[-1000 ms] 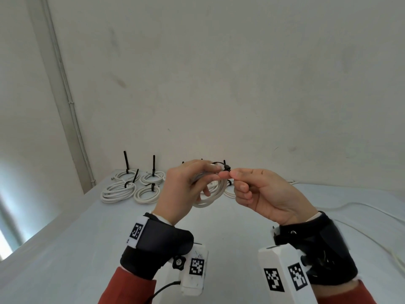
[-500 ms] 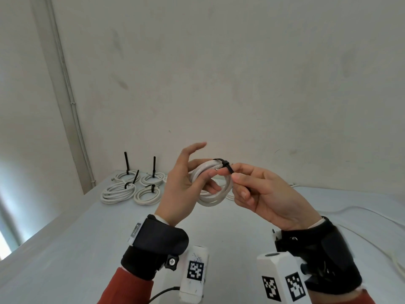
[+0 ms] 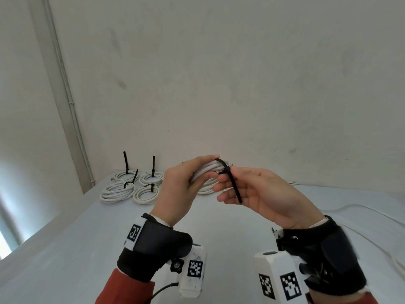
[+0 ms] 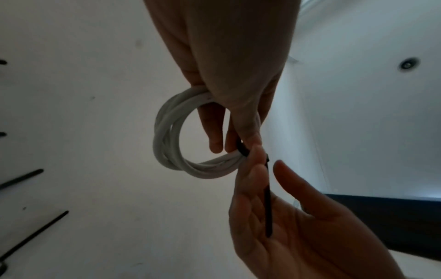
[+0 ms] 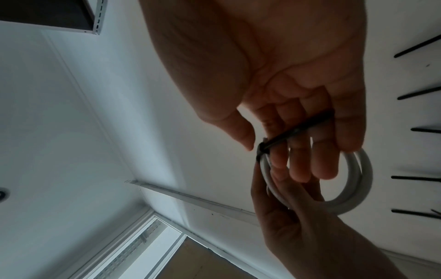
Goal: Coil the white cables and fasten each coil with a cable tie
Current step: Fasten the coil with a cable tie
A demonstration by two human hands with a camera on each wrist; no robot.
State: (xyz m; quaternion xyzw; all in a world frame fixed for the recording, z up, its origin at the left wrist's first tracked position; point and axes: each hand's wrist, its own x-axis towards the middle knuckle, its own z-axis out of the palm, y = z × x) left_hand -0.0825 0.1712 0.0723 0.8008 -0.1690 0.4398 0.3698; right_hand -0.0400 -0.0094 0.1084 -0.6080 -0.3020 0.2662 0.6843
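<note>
Left hand point(image 3: 175, 189) around white coil point(image 4: 162, 136)

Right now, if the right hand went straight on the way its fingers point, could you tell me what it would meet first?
The right hand would probably first meet the white coil held by the left hand, though depth is unclear.

Pale table point(image 3: 65, 249), scuffed wall point(image 3: 219, 84)

The coil point(image 3: 206, 170) is white, its cable tie point(image 3: 235, 189) black. The wrist straps point(image 3: 157, 244) are black, their markers point(image 3: 134, 232) black-and-white checked; sleeves point(image 3: 122, 290) rust red; table point(image 3: 65, 249) pale grey.
</note>
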